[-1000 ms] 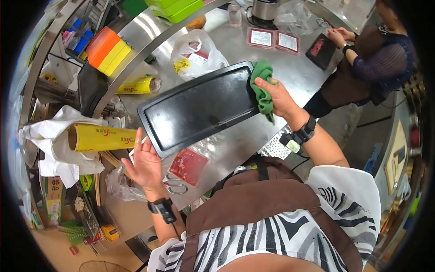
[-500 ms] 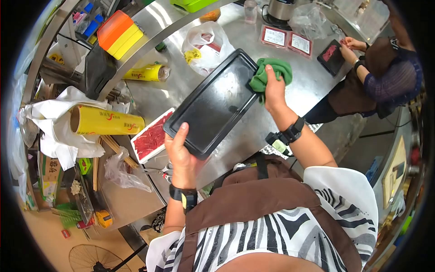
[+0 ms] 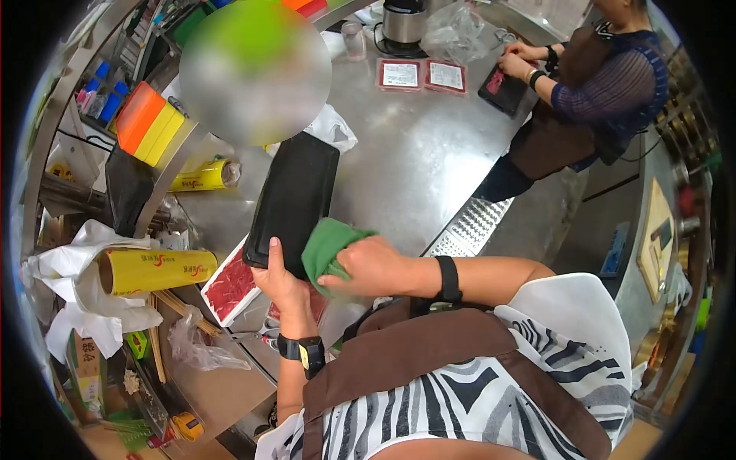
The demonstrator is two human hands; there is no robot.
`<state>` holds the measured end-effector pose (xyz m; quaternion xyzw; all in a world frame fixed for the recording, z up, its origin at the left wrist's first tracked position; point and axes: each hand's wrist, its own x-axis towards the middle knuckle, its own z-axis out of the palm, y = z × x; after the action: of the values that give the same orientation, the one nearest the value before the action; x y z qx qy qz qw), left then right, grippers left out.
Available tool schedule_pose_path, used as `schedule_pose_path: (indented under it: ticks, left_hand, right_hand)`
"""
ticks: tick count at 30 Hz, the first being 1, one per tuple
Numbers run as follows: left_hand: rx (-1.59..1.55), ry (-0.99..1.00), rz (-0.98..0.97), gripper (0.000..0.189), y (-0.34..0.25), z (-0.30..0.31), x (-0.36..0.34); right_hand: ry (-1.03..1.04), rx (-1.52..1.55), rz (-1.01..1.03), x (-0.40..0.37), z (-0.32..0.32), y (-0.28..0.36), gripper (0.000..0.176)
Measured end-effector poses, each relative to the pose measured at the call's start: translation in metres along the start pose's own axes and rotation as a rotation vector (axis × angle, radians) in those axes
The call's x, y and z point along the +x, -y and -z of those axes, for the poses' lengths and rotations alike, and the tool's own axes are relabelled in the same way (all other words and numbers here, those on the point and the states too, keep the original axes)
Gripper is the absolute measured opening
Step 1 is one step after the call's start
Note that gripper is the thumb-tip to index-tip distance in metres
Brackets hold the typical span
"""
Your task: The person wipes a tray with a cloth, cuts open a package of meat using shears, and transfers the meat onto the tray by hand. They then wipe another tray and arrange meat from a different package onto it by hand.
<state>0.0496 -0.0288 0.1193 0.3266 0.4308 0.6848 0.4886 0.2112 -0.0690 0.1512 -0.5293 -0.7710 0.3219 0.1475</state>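
My left hand (image 3: 282, 282) grips the near end of a long black tray (image 3: 295, 196), which is held tilted over the steel counter (image 3: 414, 161). My right hand (image 3: 366, 265) presses a green cloth (image 3: 326, 245) against the tray's near end, right beside my left hand. A white tray of sliced red meat (image 3: 228, 284) lies on the counter just left of my left hand.
A yellow roll of cling film (image 3: 153, 270) rests on white paper at the left, another roll (image 3: 205, 175) further back. A co-worker (image 3: 590, 84) at the far right handles a black meat tray (image 3: 502, 88). Two wrapped meat packs (image 3: 422, 75) and a metal pot (image 3: 403, 21) stand at the back.
The black tray has turned lengthwise away from me. My right hand with the green cloth has come from the tray's far end down to its near end, beside my left hand.
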Motion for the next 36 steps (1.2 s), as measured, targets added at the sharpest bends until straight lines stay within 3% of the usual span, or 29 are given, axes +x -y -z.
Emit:
schedule_pose_path:
  ticks: [1, 2, 4, 5, 6, 8, 10, 13, 16, 18, 20, 22, 24, 26, 27, 29, 32, 36]
  left_hand:
    - [0.053, 0.01, 0.057, 0.026, -0.002, 0.002, -0.004]
    - [0.054, 0.012, 0.062, 0.026, 0.001, 0.006, -0.01]
    - [0.189, 0.061, 0.137, 0.026, 0.008, 0.012, -0.021]
    - [0.094, 0.127, 0.207, 0.027, 0.008, 0.016, -0.026]
    - [0.096, 0.128, 0.205, 0.027, 0.006, 0.017, -0.031]
    - [0.038, 0.15, 0.263, 0.028, 0.003, 0.019, -0.041]
    - [0.036, 0.156, 0.244, 0.027, 0.005, 0.026, -0.044]
    - [0.076, 0.157, 0.233, 0.027, 0.01, 0.025, -0.047]
    - [0.031, 0.089, 0.258, 0.027, 0.02, 0.026, -0.038]
    - [0.002, 0.063, 0.26, 0.028, 0.016, 0.031, -0.037]
    - [-0.086, 0.08, 0.267, 0.029, 0.009, 0.036, -0.034]
    - [-0.089, 0.056, 0.273, 0.031, 0.002, 0.037, -0.034]
    - [-0.061, 0.098, 0.255, 0.037, 0.004, 0.051, -0.034]
    - [-0.066, 0.105, 0.285, 0.038, 0.004, 0.059, -0.036]
    - [-0.064, 0.13, 0.323, 0.038, 0.003, 0.063, -0.039]
    - [-0.064, 0.068, 0.32, 0.038, 0.012, 0.065, -0.041]
    - [-0.086, 0.032, 0.31, 0.038, 0.011, 0.062, -0.033]
    - [-0.043, -0.107, 0.257, 0.033, -0.009, 0.084, -0.025]
  right_hand:
    - [-0.22, -0.076, 0.15, 0.003, -0.014, -0.009, 0.044]
    - [-0.219, -0.075, 0.144, 0.011, -0.024, -0.016, 0.044]
    - [-0.656, -0.101, 0.526, 0.032, -0.026, -0.027, 0.039]
    - [-0.705, -0.085, 0.573, 0.037, -0.022, -0.031, 0.036]
    - [-0.707, -0.084, 0.574, 0.044, -0.017, -0.038, 0.036]
    - [-0.861, -0.117, 0.327, 0.062, -0.011, -0.062, 0.036]
    - [-1.032, 0.041, 0.036, 0.083, -0.004, -0.091, 0.041]
    - [-0.955, 0.058, -0.037, 0.088, 0.003, -0.09, 0.042]
    - [-0.741, 0.109, 0.318, 0.055, -0.026, -0.029, 0.037]
    - [-0.63, 0.156, 0.39, 0.036, -0.034, -0.006, 0.035]
    - [-0.532, 0.202, 0.461, 0.026, -0.04, -0.01, 0.034]
    - [-0.497, 0.04, 0.57, 0.029, -0.032, -0.039, 0.036]
    - [-0.643, -0.054, 0.463, 0.042, -0.023, -0.076, 0.035]
    - [-0.758, -0.05, 0.174, 0.066, -0.004, -0.11, 0.033]
    - [-0.743, -0.041, 0.177, 0.076, 0.001, -0.112, 0.033]
    - [-0.801, 0.028, -0.065, 0.097, 0.013, -0.102, 0.032]
    - [-0.659, 0.051, 0.371, 0.094, -0.021, -0.05, 0.029]
    - [0.045, 0.146, 0.755, 0.041, -0.056, -0.011, 0.038]
